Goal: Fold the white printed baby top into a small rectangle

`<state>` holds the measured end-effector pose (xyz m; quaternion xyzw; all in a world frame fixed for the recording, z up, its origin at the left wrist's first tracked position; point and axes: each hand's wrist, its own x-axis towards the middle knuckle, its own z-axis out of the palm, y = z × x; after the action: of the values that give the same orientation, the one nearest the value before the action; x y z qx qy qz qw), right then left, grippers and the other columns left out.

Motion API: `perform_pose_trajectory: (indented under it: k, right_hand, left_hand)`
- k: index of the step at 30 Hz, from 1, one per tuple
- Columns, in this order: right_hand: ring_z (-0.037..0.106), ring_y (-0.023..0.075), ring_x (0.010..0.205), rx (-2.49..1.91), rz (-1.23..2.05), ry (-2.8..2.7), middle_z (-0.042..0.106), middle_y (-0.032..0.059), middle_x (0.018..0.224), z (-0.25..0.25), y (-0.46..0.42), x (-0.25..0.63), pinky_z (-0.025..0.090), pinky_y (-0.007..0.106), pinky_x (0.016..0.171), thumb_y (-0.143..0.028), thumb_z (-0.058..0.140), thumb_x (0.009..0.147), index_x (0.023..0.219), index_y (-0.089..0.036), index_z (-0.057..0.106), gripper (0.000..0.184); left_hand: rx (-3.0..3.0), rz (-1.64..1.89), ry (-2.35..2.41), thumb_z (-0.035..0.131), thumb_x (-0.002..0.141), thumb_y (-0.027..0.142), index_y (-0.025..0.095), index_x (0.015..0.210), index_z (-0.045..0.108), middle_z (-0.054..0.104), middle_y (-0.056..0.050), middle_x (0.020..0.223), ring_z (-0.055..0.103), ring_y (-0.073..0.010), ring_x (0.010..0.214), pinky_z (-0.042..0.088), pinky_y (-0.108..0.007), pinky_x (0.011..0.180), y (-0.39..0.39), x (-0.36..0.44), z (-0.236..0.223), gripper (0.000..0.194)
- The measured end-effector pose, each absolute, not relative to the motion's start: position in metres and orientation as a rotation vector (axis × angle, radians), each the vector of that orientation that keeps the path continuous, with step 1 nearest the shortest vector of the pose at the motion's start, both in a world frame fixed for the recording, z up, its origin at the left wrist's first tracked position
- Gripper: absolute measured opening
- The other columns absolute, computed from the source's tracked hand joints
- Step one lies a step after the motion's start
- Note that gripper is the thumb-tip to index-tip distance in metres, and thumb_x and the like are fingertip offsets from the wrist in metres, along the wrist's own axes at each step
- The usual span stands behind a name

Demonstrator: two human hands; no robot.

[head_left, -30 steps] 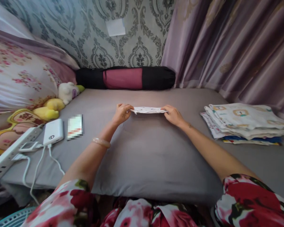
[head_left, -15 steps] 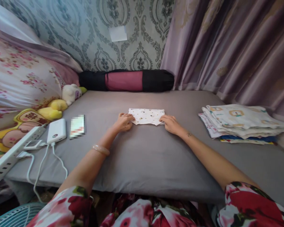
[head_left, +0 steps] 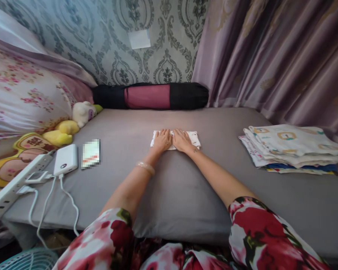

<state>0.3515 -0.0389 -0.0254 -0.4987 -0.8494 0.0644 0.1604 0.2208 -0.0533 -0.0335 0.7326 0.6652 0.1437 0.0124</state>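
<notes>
A small folded white cloth [head_left: 196, 140] with a tiny dark print lies on the grey sheet [head_left: 169, 191], in the middle of the surface. My left hand [head_left: 162, 140] rests flat on its left half, fingers stretched away from me. Beside it, my right hand [head_left: 181, 140] presses flat on the cloth just right of centre, its fingers straight too. The hands nearly meet at the thumbs and hide much of the cloth; its left and right ends show.
On the right is a stack of folded printed cloths [head_left: 293, 144]. A black and maroon roll bag [head_left: 148, 96] lies along the wall. At left are a white power bank [head_left: 66, 159], a power strip [head_left: 17, 187], cables, a blurred-out small item [head_left: 91, 153] and plush toys [head_left: 84, 113].
Both hands have left the cloth's side edges and come together over its middle, now laid flat with fingers extended. The cloth stays in about the same place.
</notes>
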Motion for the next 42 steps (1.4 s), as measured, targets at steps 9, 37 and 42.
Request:
perform_pose_trajectory:
  k: [9,37,42]
  right_hand:
    - [0.025,0.0263,0.145,-1.475,0.23,-2.414,0.034,0.014,0.155,-0.04,-0.04,0.353,0.016,0.046,0.118,-0.029,0.028,0.098,0.148,-0.009,0.036,0.054]
    - [0.023,0.031,0.145,-1.783,0.164,-2.292,0.032,0.0192,0.155,-0.04,-0.048,0.402,0.016,0.049,0.118,-0.037,0.029,0.098,0.146,-0.003,0.037,0.06]
    - [0.023,0.0297,0.146,-1.737,0.176,-2.314,0.032,0.0186,0.156,-0.029,-0.041,0.405,0.013,0.05,0.118,-0.036,0.027,0.099,0.145,-0.006,0.04,0.056]
  left_hand:
    - [2.309,0.401,2.127,0.023,0.099,0.035,0.011,0.144,0.041,0.046,-0.017,0.148,0.037,-0.0288,0.14,0.022,-0.047,0.116,-0.053,0.219,-0.047,0.054]
    - [2.099,0.286,2.121,0.024,0.096,0.05,0.014,0.149,0.034,0.026,-0.014,0.159,0.024,-0.0299,0.147,0.022,-0.051,0.117,-0.063,0.169,-0.041,0.065]
    - [2.189,0.344,2.171,0.023,0.097,0.049,0.013,0.148,0.035,0.028,-0.015,0.158,0.02,-0.0285,0.148,0.015,-0.051,0.119,-0.061,0.174,-0.036,0.064]
